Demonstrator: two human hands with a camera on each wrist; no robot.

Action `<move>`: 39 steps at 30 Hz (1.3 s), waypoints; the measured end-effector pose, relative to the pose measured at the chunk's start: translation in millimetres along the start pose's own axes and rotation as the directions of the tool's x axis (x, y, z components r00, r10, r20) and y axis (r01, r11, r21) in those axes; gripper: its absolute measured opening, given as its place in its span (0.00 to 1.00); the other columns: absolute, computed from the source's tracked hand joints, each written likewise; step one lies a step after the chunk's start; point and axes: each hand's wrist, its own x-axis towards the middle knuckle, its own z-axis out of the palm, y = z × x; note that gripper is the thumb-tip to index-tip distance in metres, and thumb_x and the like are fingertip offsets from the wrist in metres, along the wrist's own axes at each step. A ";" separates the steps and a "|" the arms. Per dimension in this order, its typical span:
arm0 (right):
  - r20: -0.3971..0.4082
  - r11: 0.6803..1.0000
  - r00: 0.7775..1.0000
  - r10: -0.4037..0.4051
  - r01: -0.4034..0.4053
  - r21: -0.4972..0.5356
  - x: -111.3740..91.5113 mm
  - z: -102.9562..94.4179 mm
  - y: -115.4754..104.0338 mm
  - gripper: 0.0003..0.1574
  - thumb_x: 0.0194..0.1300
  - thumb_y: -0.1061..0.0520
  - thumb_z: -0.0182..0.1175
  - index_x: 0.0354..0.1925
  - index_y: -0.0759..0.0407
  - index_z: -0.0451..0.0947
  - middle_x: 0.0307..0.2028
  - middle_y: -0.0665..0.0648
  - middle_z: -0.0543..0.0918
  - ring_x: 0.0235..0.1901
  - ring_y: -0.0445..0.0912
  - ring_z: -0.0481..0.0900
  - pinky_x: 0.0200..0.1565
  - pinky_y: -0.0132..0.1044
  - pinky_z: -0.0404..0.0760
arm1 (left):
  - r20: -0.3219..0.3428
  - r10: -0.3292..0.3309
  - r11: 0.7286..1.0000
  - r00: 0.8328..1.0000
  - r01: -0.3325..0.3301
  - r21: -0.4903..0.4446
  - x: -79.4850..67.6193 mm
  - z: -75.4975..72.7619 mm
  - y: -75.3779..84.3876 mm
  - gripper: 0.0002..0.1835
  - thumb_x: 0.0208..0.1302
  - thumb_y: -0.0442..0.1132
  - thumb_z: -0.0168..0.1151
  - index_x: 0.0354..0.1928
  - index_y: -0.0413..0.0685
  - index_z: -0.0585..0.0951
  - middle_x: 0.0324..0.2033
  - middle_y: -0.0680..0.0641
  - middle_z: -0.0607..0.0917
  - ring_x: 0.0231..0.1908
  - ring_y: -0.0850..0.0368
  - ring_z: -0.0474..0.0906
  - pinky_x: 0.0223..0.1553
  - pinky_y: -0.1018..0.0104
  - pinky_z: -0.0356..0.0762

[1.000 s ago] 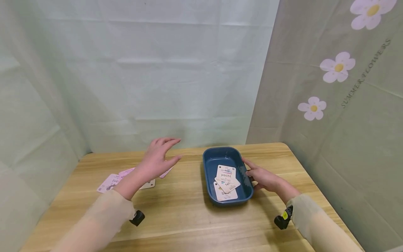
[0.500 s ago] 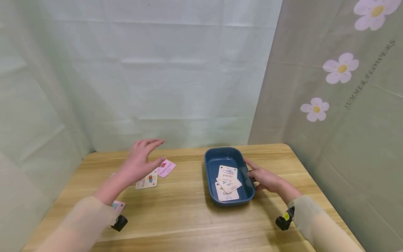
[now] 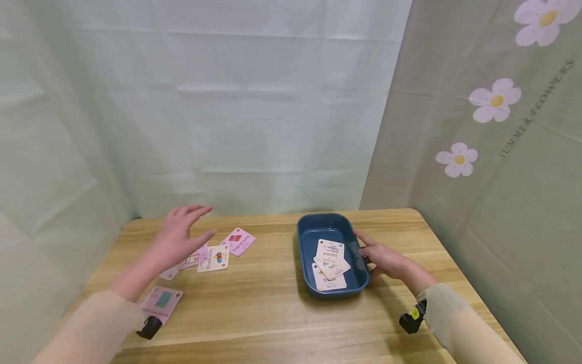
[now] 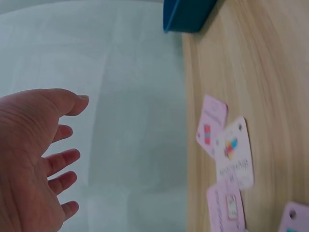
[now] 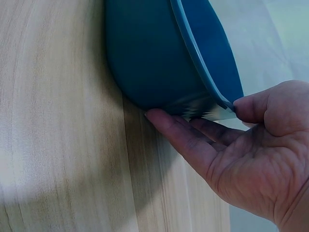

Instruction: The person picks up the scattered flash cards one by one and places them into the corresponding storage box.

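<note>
My left hand [image 3: 175,235] hovers over the left side of the table, fingers spread, holding nothing. Below and beside it lie a white "spaceship" card [image 3: 214,258], a pink "English book" card [image 3: 239,241] and a pink card [image 4: 228,205] partly overlapping the spaceship one. Nearer my left wrist is another pink card [image 3: 164,299], partly covered by the wrist camera. My right hand [image 3: 384,259] pinches the right side of a dark blue box [image 3: 318,231], thumb at the rim, fingers against the outer wall. Inside, a "yacht" card [image 3: 330,248] overlaps two others, one reading "boat" [image 3: 329,284].
The wooden table [image 3: 268,313] ends at a pale cloth backdrop [image 3: 254,126] behind. A darker cloth with flowers [image 3: 459,159] hangs along the right side. Black cameras sit on both wrists, the right one [image 3: 413,317] low over the table.
My left hand has moved left, uncovering the English book, spaceship and nearer pink cards. My right hand stays on the box, and the cards inside lie as before.
</note>
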 end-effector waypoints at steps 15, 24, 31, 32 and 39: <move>-0.001 1.000 1.000 -0.001 0.001 0.014 -0.4 -3.2 3.4 0.38 0.71 0.61 0.40 0.71 0.32 0.44 0.68 0.64 0.50 0.54 0.61 0.67 0.37 0.56 0.78 | 0.040 -0.080 0.995 0.996 0.077 0.068 -38.7 -13.8 -34.4 0.38 0.59 0.61 0.58 0.65 0.45 0.66 0.59 0.34 0.66 0.58 0.28 0.55 0.51 0.31 0.51; -0.005 1.000 1.000 -0.004 0.004 0.008 0.7 -3.3 3.7 0.38 0.70 0.61 0.40 0.71 0.32 0.44 0.68 0.64 0.51 0.53 0.60 0.68 0.37 0.55 0.78 | 0.041 -0.103 0.989 0.994 0.098 0.114 -60.5 -14.5 -58.8 0.38 0.57 0.58 0.61 0.64 0.45 0.67 0.57 0.30 0.67 0.55 0.24 0.57 0.49 0.30 0.52; -0.005 1.000 1.000 0.000 0.000 -0.002 1.2 -2.1 2.3 0.38 0.71 0.60 0.40 0.71 0.31 0.44 0.68 0.64 0.50 0.53 0.60 0.68 0.37 0.55 0.78 | 0.070 -0.152 0.980 0.986 0.141 0.140 -73.4 -14.2 -71.0 0.42 0.55 0.63 0.59 0.65 0.44 0.65 0.57 0.27 0.67 0.54 0.23 0.56 0.49 0.29 0.50; -0.004 1.000 1.000 -0.001 0.001 -0.004 1.2 -2.0 2.0 0.38 0.71 0.60 0.40 0.71 0.31 0.44 0.68 0.64 0.50 0.53 0.60 0.68 0.37 0.56 0.78 | 0.078 -0.160 0.979 0.984 0.148 0.140 -75.1 -14.1 -72.3 0.42 0.55 0.63 0.60 0.65 0.44 0.66 0.57 0.27 0.67 0.54 0.23 0.56 0.49 0.29 0.50; 0.000 1.000 1.000 0.002 -0.002 -0.003 1.8 -1.4 2.2 0.38 0.71 0.60 0.40 0.71 0.31 0.44 0.69 0.64 0.49 0.55 0.61 0.66 0.38 0.57 0.78 | 0.188 -0.246 0.964 0.951 0.221 0.145 -85.9 -9.8 -79.2 0.46 0.53 0.68 0.58 0.64 0.40 0.66 0.57 0.24 0.65 0.54 0.20 0.53 0.48 0.28 0.50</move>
